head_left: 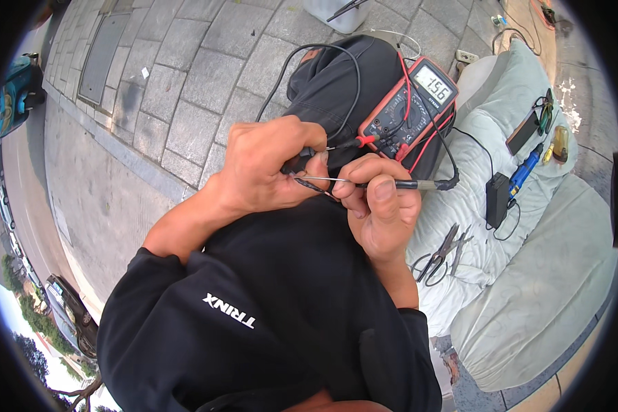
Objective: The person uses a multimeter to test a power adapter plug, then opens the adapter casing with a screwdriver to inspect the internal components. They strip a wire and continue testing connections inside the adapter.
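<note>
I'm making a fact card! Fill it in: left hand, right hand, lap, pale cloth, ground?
Left hand: pinching a dark wire
Right hand: holding a black probe with a thin metal tip
Touching: can't tell whether tip meets wire
Lap: red-and-black meter
Pale cloth: scissors, blue-handled tool, black box
Ground: grey paving
</note>
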### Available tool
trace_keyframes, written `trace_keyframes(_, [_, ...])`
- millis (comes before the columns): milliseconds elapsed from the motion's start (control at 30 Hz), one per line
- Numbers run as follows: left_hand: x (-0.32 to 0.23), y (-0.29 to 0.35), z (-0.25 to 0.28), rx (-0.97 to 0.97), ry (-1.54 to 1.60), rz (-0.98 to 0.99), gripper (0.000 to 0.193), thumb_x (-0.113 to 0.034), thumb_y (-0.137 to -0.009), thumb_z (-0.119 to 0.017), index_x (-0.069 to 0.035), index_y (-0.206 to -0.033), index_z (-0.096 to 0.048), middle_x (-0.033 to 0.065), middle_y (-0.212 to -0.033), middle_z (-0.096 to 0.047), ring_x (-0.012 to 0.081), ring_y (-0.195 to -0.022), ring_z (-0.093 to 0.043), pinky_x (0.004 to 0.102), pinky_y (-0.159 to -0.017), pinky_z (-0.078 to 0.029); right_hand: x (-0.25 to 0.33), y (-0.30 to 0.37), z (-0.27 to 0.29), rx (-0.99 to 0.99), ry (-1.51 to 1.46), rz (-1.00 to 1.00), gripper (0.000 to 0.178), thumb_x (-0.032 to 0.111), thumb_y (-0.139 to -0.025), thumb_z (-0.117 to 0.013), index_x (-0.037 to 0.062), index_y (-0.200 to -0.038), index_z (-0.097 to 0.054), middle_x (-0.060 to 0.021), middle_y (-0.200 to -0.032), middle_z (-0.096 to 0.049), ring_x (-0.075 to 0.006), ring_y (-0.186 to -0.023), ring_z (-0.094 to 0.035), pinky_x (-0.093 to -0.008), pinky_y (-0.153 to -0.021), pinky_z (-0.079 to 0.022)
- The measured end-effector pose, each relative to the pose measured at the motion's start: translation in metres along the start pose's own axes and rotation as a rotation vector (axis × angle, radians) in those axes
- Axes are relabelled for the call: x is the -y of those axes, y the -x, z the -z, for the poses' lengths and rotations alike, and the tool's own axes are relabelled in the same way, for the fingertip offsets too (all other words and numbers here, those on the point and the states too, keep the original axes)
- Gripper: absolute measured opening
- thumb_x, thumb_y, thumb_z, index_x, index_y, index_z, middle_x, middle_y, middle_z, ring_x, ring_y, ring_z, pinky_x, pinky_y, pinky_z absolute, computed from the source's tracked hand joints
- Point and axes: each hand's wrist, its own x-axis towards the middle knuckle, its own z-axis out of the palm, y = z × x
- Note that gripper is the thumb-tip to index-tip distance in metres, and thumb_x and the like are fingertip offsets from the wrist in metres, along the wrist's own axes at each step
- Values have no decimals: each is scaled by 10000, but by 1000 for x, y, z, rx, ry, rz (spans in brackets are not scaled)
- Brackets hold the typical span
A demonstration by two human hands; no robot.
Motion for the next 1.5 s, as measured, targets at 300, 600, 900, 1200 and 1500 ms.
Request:
trace_keyframes(300, [-1, 0, -1, -11, 4, 9, 191, -24, -744, -774, -91, -901, -690, 20, -722, -637, 207, -509, -579, 329, -470, -447, 10, 3, -7, 13, 26, 53, 326, 264, -1089, -606, -44, -1047, -707, -158, -976, -709, -98, -741, -580, -227, -624, -396])
trace_keyframes(600, [-2, -1, 1, 12, 5, 10, 206, -30, -741, -783, -92, -914, -691, 16, -739, -651, 208, -524, -600, 332, -478, -463, 1, -3, 1, 11, 23, 34, 372, 284, -1114, -591, -75, -1156, -678, -144, -968, -720, -65, -700, -505, -229, -611, -359])
trace_keyframes(900, [-2, -2, 1, 6, 9, 6, 216, -28, -727, -785, -90, -911, -691, 17, -748, -660, 212, -543, -624, 331, -489, -481, 0, -4, 2, 0, 29, 25, 383, 296, -1115, -595, -75, -1152, -679, -145, -964, -722, -62, -683, -496, -223, -600, -352])
trace_keyframes(1200, [-3, -1, 1, 14, 2, 5, 217, -26, -725, -786, -89, -910, -692, 19, -751, -663, 215, -554, -638, 331, -493, -486, -1, -3, 2, 0, 25, 23, 370, 288, -1116, -593, -70, -1165, -674, -146, -965, -723, -62, -689, -509, -217, -597, -356])
trace_keyframes(1500, [-4, -1, 1, 2, -3, 12, 212, -15, -724, -779, -92, -899, -687, 12, -742, -653, 205, -526, -609, 328, -479, -472, 3, 1, -1, 11, 7, 45, 332, 252, -1107, -581, -65, -1113, -679, -159, -970, -710, -94, -740, -574, -223, -613, -377])
